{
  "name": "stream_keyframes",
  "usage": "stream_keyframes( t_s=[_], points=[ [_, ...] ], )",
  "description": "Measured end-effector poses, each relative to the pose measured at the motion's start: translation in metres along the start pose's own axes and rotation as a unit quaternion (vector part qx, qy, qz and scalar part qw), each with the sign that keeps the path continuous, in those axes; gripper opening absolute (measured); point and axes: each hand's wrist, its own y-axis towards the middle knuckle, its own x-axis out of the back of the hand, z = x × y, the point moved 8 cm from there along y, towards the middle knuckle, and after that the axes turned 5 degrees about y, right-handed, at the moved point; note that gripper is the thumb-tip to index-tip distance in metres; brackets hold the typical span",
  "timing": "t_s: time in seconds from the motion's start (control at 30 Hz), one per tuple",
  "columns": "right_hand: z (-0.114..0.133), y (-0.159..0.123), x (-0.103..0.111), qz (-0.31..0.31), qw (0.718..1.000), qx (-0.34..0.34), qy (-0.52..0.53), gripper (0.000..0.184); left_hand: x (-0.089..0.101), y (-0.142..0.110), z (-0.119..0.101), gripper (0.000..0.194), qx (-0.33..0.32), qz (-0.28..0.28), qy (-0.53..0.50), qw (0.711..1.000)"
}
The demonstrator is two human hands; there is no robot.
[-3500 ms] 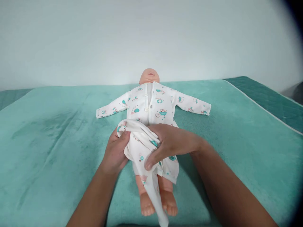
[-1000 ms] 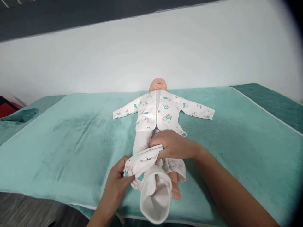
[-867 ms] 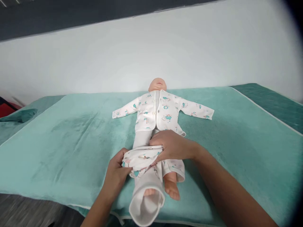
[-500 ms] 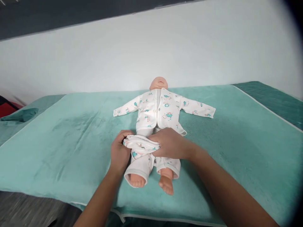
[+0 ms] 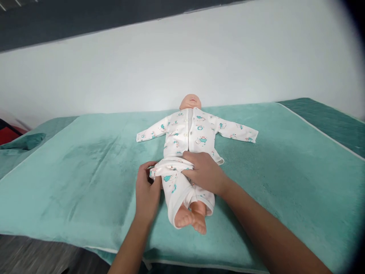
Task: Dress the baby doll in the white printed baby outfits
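Note:
A baby doll [image 5: 190, 101] lies on its back, feet toward me. It wears a white printed jacket [image 5: 176, 133] with its sleeves spread out to both sides. White printed pants [image 5: 178, 190] cover its legs, and their bunched waistband sits around the upper thighs, near the jacket hem. My left hand [image 5: 146, 188] grips the waistband at its left side, fingers curled around the cloth. My right hand [image 5: 203, 171] pinches the waistband near the middle, its fingertips partly hidden by the fabric. Both doll feet [image 5: 196, 220] stick out of the pant legs, close together.
A green plush sheet [image 5: 85, 171] covers the bed under the doll. Behind it rises a white wall [image 5: 142, 72]. A red and black item [image 5: 8, 133] lies at the far left. Dark floor [image 5: 34, 255] shows below the bed's front left edge.
Both hands have drawn the pants' waistband slightly up toward the jacket hem. The doll's left-side foot has swung to the right, beside the other foot.

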Motion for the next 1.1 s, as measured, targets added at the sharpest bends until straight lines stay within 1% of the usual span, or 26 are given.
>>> stream_keyframes(
  t_s=[0.07, 0.1, 0.13, 0.23, 0.27, 0.33, 0.4, 0.47, 0.53, 0.6, 0.7, 0.8, 0.87, 0.93, 1.0, 1.03, 1.07, 1.1],
  points=[
    [0.000, -0.001, 0.000, 0.002, 1.000, 0.006, 0.010, 0.021, 0.011, -0.014, 0.004, 0.026, 0.006, -0.027, -0.028, 0.999],
    [0.000, -0.001, 0.000, 0.007, 1.000, 0.011, 0.012, 0.020, 0.014, -0.022, 0.004, 0.022, 0.005, -0.024, -0.030, 0.999],
    [0.000, -0.002, -0.001, 0.011, 1.000, 0.016, 0.013, 0.020, 0.014, -0.030, 0.004, 0.020, 0.001, 0.002, -0.019, 1.000],
    [-0.001, -0.002, -0.001, 0.019, 0.999, 0.022, 0.019, 0.015, 0.003, -0.056, -0.001, 0.032, -0.029, 0.127, 0.041, 0.991],
    [-0.001, -0.002, -0.001, 0.020, 0.999, 0.022, 0.022, 0.013, 0.001, -0.063, -0.003, 0.034, -0.037, 0.149, 0.050, 0.987],
    [0.000, -0.003, 0.000, 0.020, 0.999, 0.024, 0.028, 0.012, 0.001, -0.069, -0.004, 0.034, -0.042, 0.152, 0.051, 0.986],
    [0.001, -0.003, 0.002, 0.024, 0.999, 0.029, 0.035, 0.012, 0.001, -0.069, -0.003, 0.034, -0.036, 0.153, 0.048, 0.986],
    [0.002, -0.003, 0.003, 0.034, 0.998, 0.035, 0.049, 0.012, -0.001, -0.062, -0.002, 0.034, -0.041, 0.176, 0.057, 0.982],
    [0.003, -0.003, 0.003, 0.048, 0.997, 0.038, 0.054, 0.014, -0.002, -0.049, -0.003, 0.034, -0.061, 0.198, 0.071, 0.976],
    [0.003, -0.004, 0.003, 0.060, 0.996, 0.041, 0.046, 0.019, -0.002, -0.031, -0.006, 0.033, -0.090, 0.197, 0.084, 0.973],
    [0.004, -0.003, 0.002, 0.076, 0.996, 0.038, 0.038, 0.021, -0.003, -0.006, -0.008, 0.032, -0.123, 0.165, 0.116, 0.972],
    [0.003, -0.003, 0.005, 0.077, 0.995, 0.026, 0.058, 0.017, -0.004, 0.005, -0.005, 0.033, -0.125, 0.143, 0.142, 0.971],
    [0.003, -0.004, 0.007, 0.071, 0.990, 0.019, 0.118, 0.015, 0.001, 0.007, -0.002, 0.032, -0.108, 0.113, 0.112, 0.981],
    [0.003, -0.004, 0.009, 0.067, 0.971, 0.019, 0.229, 0.023, 0.010, 0.011, -0.001, 0.028, -0.079, 0.067, 0.040, 0.994],
    [0.002, -0.005, 0.014, 0.040, 0.940, 0.027, 0.339, 0.025, 0.013, 0.019, -0.004, 0.024, -0.048, 0.043, -0.043, 0.997],
    [-0.001, -0.005, 0.019, 0.007, 0.926, 0.031, 0.376, 0.022, 0.010, 0.024, -0.007, 0.023, -0.033, 0.049, -0.078, 0.995],
    [-0.006, -0.005, 0.027, -0.045, 0.918, 0.033, 0.392, 0.019, 0.004, 0.030, -0.011, 0.024, -0.019, 0.065, -0.109, 0.992],
    [-0.014, -0.006, 0.037, -0.111, 0.916, 0.031, 0.384, 0.017, -0.004, 0.036, -0.017, 0.026, -0.008, 0.086, -0.135, 0.987]
  ],
)
